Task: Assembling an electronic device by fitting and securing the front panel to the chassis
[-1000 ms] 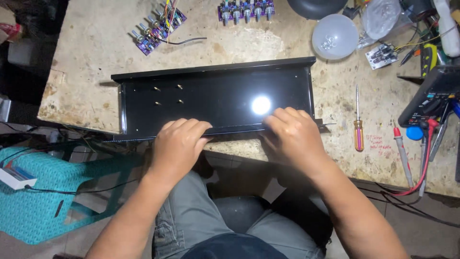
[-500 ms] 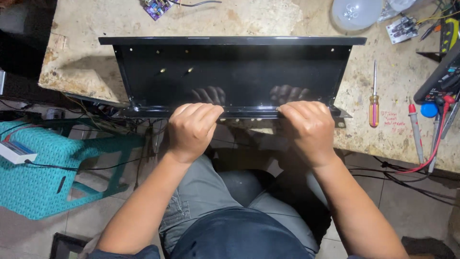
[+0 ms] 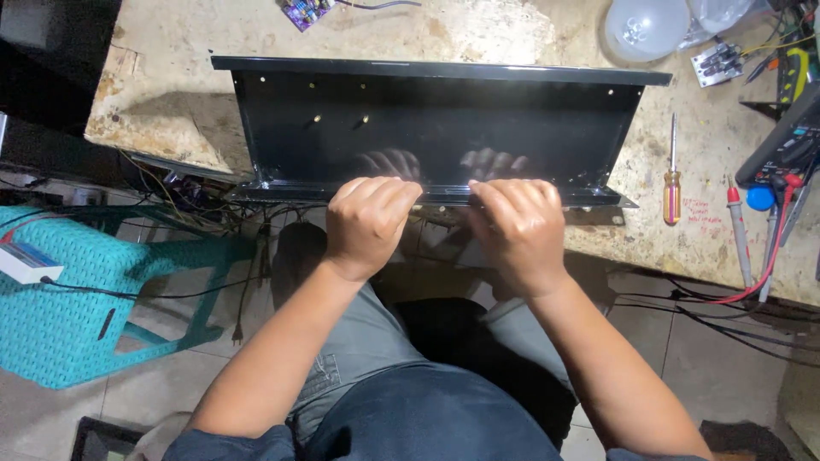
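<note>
Both hands, left hand (image 3: 369, 220) and right hand (image 3: 515, 229), curled over black metal panel (image 3: 436, 128) near edge, apparently gripping it

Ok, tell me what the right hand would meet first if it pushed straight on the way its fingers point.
The right hand grips the near lip of the black metal tray. Going straight on, it would probably first meet the tray's glossy inner face; depth is unclear.

Two bare forearms reach forward, converging. The left hand (image 3: 369, 222) and right hand (image 3: 517, 229) sit side by side, close but apart, knuckles up, fingers curled downward in a closed grip, wrists straight.
</note>
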